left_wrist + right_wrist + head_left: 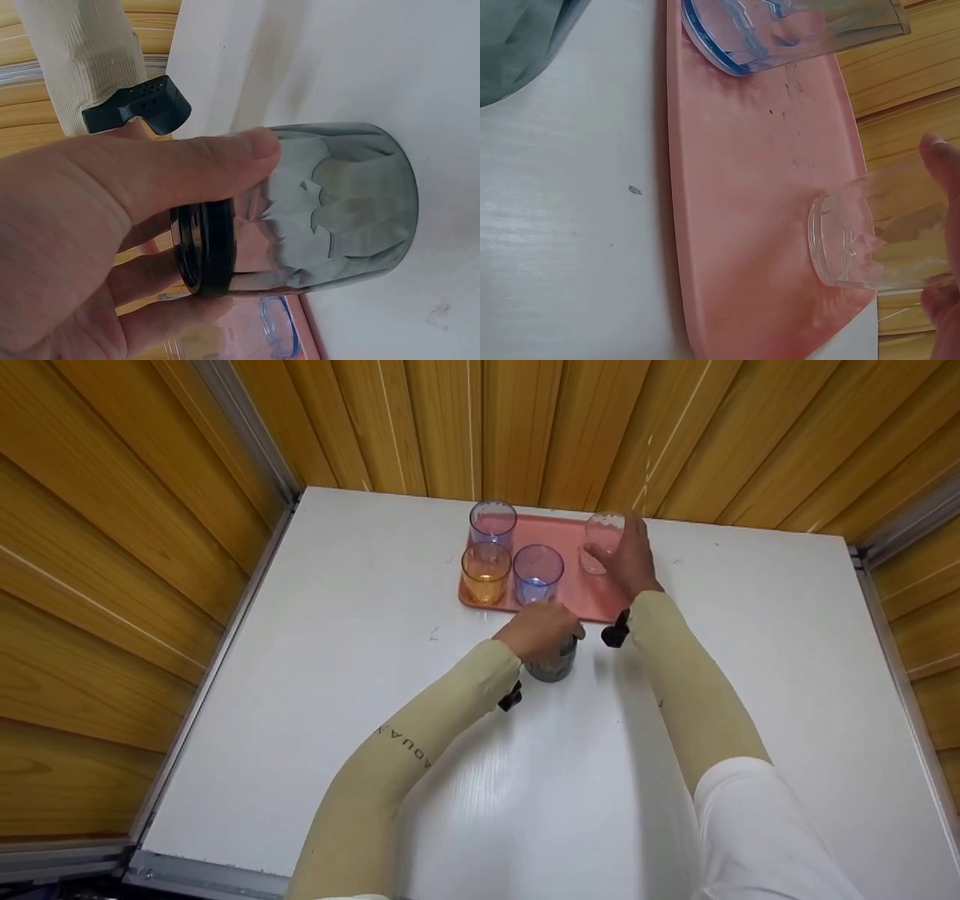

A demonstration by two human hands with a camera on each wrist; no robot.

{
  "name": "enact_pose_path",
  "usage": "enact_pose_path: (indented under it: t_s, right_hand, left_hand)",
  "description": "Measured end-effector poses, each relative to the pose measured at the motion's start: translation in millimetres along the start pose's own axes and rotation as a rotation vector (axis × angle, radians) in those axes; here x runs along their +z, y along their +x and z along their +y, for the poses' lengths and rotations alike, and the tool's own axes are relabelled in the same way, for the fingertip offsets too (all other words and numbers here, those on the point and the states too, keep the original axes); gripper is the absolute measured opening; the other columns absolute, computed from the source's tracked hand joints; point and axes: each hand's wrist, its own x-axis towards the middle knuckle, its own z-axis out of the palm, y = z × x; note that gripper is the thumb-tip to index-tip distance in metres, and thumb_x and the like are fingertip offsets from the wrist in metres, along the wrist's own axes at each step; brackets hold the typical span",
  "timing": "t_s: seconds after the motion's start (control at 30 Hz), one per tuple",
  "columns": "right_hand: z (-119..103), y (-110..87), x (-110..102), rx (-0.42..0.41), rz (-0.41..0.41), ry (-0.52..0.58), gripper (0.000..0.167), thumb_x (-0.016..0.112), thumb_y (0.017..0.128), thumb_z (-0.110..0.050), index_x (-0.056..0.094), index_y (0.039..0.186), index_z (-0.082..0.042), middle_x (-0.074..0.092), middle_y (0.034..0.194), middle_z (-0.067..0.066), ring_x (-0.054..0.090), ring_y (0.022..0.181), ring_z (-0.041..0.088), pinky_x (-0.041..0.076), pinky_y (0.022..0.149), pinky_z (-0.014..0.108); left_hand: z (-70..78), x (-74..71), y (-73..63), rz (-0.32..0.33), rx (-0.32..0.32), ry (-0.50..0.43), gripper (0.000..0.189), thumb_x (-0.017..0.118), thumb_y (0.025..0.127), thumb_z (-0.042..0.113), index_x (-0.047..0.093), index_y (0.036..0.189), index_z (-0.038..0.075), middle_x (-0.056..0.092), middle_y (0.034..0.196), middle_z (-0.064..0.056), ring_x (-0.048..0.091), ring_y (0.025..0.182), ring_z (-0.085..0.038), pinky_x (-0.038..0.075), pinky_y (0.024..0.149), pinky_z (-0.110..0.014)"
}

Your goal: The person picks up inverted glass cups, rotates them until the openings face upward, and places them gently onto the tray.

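My left hand (541,631) grips a grey-tinted tumbler (337,202) around its dark rim, thumb along one side and fingers on the other. That tumbler is just in front of a pink tray (581,594), close over the white table. At the tray's back right, my right hand (631,561) holds a clear tumbler (847,240) by its upper part, thumb and fingers on opposite sides. The clear tumbler's base overlaps the tray in the right wrist view. Part of the right hand is cut off there.
On the tray's left side stand an amber tumbler (486,574), a blue tumbler (538,574) and, behind them, another bluish tumbler (493,521). A wood-panelled wall (517,427) rises right behind the white table (337,585).
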Motion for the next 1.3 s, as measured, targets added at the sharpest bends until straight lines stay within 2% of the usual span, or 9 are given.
enact_pose_path:
  t_s: [0.27,0.47,0.7,1.03,1.3]
  right_hand:
    - [5,-8.0,-5,0.014,-0.006,-0.024,0.108,0.069,0.082,-0.053,-0.004,0.155,-0.023,0.005,0.163,0.003,0.014,0.150,0.025,0.017,0.123,0.044]
    - [7,-10.7,-9,0.036,-0.009,0.006,0.107,0.071,0.080,-0.055,0.000,0.155,-0.024,0.012,0.161,0.002,0.018,0.149,0.022,0.018,0.123,0.042]
    - [13,-19.7,-12,-0.020,0.023,0.007,0.106,0.073,0.078,-0.054,0.008,0.154,-0.018,0.016,0.160,0.005,0.023,0.146,0.022,0.020,0.123,0.040]
    - [20,-35.8,-19,-0.074,0.028,0.000,0.107,0.071,0.081,-0.054,0.003,0.155,-0.019,0.009,0.162,0.004,0.017,0.149,0.023,0.016,0.124,0.041]
    - [22,-49.2,-22,-0.050,0.008,-0.025,0.109,0.070,0.079,-0.058,0.001,0.155,-0.023,0.005,0.164,0.001,0.013,0.151,0.022,0.015,0.123,0.045]
  left_hand:
    - [1.6,1.8,2.3,-0.015,0.000,-0.005,0.054,0.080,0.079,0.015,0.063,0.129,0.027,0.066,0.127,0.004,0.061,0.115,-0.016,0.047,0.106,-0.036]
    - [2.4,1.3,2.1,-0.015,0.015,0.003,0.053,0.079,0.080,0.015,0.064,0.129,0.025,0.066,0.127,0.003,0.062,0.115,-0.017,0.048,0.104,-0.036]
    - [2.0,2.2,0.8,-0.010,0.040,0.027,0.054,0.079,0.080,0.015,0.063,0.130,0.024,0.065,0.128,0.001,0.062,0.115,-0.019,0.049,0.104,-0.038]
    - [-0.2,3.4,-2.8,0.021,0.084,0.055,0.050,0.077,0.082,0.015,0.062,0.130,0.023,0.065,0.128,-0.001,0.063,0.113,-0.019,0.050,0.102,-0.039]
    - [0.2,-0.4,-3.8,0.006,0.040,-0.013,0.054,0.076,0.083,0.013,0.060,0.133,0.025,0.062,0.131,0.000,0.059,0.118,-0.019,0.050,0.102,-0.041]
